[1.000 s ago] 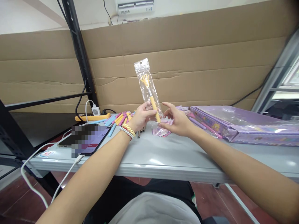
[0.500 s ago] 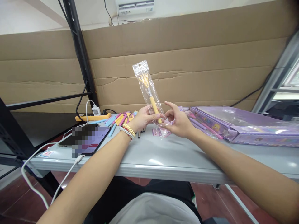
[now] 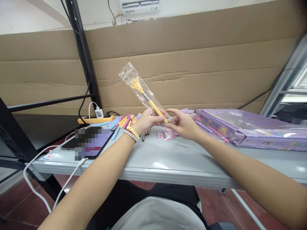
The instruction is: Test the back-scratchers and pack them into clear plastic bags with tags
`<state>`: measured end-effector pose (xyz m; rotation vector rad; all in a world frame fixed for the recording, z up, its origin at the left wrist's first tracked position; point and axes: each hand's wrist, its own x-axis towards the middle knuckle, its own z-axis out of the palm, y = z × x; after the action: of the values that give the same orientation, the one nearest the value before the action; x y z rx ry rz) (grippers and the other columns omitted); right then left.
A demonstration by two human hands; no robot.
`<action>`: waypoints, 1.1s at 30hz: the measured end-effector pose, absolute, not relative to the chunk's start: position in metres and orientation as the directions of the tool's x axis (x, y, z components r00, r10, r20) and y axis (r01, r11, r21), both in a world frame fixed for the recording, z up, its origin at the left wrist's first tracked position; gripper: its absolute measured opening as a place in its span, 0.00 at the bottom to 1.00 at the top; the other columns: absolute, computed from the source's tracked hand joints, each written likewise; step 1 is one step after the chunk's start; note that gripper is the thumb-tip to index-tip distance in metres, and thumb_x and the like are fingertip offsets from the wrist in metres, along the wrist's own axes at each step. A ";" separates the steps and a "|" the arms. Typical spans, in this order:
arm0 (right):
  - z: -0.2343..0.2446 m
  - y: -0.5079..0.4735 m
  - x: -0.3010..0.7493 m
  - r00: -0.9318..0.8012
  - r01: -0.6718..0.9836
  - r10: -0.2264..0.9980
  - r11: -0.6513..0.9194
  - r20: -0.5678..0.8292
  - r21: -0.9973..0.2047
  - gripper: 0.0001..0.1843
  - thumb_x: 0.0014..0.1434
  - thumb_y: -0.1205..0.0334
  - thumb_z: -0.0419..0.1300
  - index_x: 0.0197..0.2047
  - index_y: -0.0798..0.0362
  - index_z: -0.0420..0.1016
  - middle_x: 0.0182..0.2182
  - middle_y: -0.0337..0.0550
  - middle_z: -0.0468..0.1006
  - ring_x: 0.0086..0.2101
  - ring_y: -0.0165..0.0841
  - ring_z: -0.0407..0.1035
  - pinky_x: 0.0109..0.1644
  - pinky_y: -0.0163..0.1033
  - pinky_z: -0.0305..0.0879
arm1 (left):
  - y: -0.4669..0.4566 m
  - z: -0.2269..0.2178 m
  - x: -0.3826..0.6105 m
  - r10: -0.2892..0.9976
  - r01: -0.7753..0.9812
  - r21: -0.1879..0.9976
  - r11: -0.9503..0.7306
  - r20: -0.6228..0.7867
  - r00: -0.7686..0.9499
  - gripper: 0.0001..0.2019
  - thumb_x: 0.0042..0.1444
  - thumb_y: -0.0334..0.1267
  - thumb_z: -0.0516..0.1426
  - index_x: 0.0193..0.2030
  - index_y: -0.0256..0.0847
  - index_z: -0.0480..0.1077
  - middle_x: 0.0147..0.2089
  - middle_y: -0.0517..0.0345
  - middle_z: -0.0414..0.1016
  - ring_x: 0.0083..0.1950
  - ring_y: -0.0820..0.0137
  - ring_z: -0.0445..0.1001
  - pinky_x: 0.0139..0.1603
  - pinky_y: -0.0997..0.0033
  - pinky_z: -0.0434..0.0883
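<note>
- The left hand (image 3: pixel 146 121) is closed around the lower end of a clear bag (image 3: pixel 129 74) holding a yellow back scratcher (image 3: pixel 154 108).
- The right hand (image 3: pixel 183 125) pinches the bag's bottom tip.
- The bag tilts up-left above the counter (image 3: pixel 168 156).
- Loose coloured scratchers (image 3: pixel 121 122) lie behind the left wrist, and a purple box (image 3: pixel 240 127) sits to the right.

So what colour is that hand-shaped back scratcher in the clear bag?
The back scratcher is yellow, with a silvery shaft; head view.

Packing workroom: metal shelving (image 3: pixel 81 54), cardboard backing (image 3: pixel 192 64), bagged stationery (image 3: pixel 251 127).
</note>
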<state>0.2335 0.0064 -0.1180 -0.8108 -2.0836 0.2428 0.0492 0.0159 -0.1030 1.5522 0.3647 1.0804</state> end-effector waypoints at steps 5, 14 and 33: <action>-0.118 0.008 0.233 -0.407 0.491 0.581 0.790 0.705 -0.367 0.26 0.52 0.52 0.60 0.51 0.57 0.64 0.20 0.37 0.72 0.18 0.27 0.61 0.23 0.32 0.55 | 0.018 -0.104 0.050 0.762 -0.303 0.911 -0.281 0.404 0.506 0.16 0.42 0.35 0.66 0.36 0.34 0.67 0.32 0.57 0.72 0.33 0.70 0.73 0.39 0.63 0.71; -0.119 0.012 0.234 -0.422 0.518 0.492 0.820 0.762 -0.242 0.15 0.52 0.55 0.58 0.40 0.55 0.70 0.16 0.35 0.69 0.16 0.26 0.59 0.22 0.30 0.53 | 0.019 -0.105 0.050 0.764 -0.226 0.925 -0.304 0.379 0.522 0.16 0.43 0.38 0.66 0.37 0.35 0.67 0.31 0.58 0.71 0.32 0.71 0.73 0.35 0.64 0.72; -0.115 0.009 0.239 -0.503 0.469 0.532 0.830 0.681 -0.302 0.26 0.49 0.57 0.63 0.50 0.56 0.65 0.31 0.42 0.74 0.25 0.29 0.67 0.28 0.32 0.62 | 0.025 -0.109 0.053 0.798 -0.167 0.917 -0.361 0.397 0.454 0.19 0.41 0.39 0.66 0.37 0.35 0.66 0.27 0.59 0.72 0.28 0.72 0.72 0.33 0.66 0.71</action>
<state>0.2388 0.0087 -0.1149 -0.7293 -2.1847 0.0977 0.0528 0.0248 -0.1089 1.6319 0.5572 1.1245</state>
